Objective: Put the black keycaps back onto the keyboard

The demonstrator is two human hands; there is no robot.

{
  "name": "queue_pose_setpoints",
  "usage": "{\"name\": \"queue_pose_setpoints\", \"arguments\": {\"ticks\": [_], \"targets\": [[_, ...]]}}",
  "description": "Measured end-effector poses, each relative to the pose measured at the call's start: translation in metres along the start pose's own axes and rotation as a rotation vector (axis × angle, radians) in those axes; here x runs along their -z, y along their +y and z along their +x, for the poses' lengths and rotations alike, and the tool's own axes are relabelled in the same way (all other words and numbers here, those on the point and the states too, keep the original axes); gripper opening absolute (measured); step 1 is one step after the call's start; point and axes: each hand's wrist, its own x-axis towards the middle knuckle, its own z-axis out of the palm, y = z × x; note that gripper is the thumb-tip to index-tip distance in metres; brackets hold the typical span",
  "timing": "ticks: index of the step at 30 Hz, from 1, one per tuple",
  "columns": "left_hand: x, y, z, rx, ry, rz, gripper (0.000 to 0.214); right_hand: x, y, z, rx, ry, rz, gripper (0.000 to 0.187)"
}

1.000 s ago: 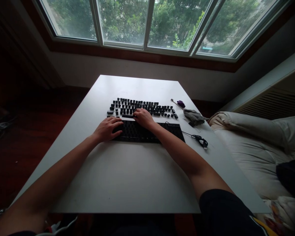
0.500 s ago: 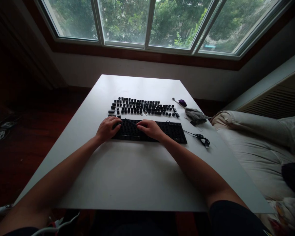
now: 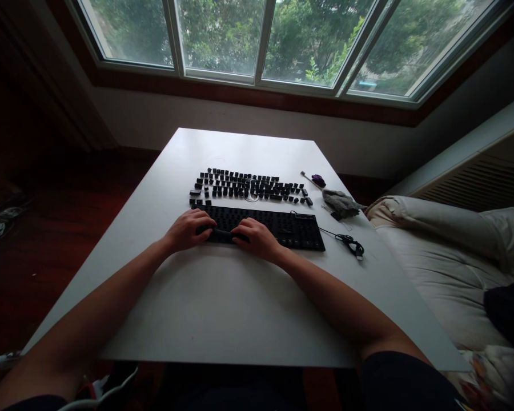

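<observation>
Holding a long keycap [image 3: 223, 234] by its two ends, left hand [image 3: 187, 229] and right hand [image 3: 255, 240] with fingers curled narrow onto it, low over the near row of the keyboard [image 3: 289, 227]. Probably at the seating step, though too dark under the fingertips to tell whether already clipped in. Calls next for lining up both ends and pressing down evenly. Beyond the fingers, loose keycaps [image 3: 248, 187] in rows; to their right, a cable [image 3: 350, 245] and grey cloth [image 3: 340, 202] on the white table [image 3: 223, 308].
</observation>
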Motion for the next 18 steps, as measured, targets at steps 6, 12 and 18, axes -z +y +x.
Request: {"name": "queue_pose_setpoints", "arguments": {"ticks": [6,12,18], "targets": [[-0.0025,-0.0004,0.0011,-0.066,-0.042,0.028,0.023,-0.0021,0.0021,0.0003,0.033,0.004,-0.045,0.016],[-0.0038,-0.0007,0.0015,-0.096,-0.051,0.032,0.018,-0.005,0.0032,-0.0005,0.053,0.035,-0.058,0.016],[-0.0043,-0.0003,0.002,-0.102,-0.057,0.024,0.016,-0.0046,0.0022,-0.0007,0.053,0.039,-0.065,0.016]]}}
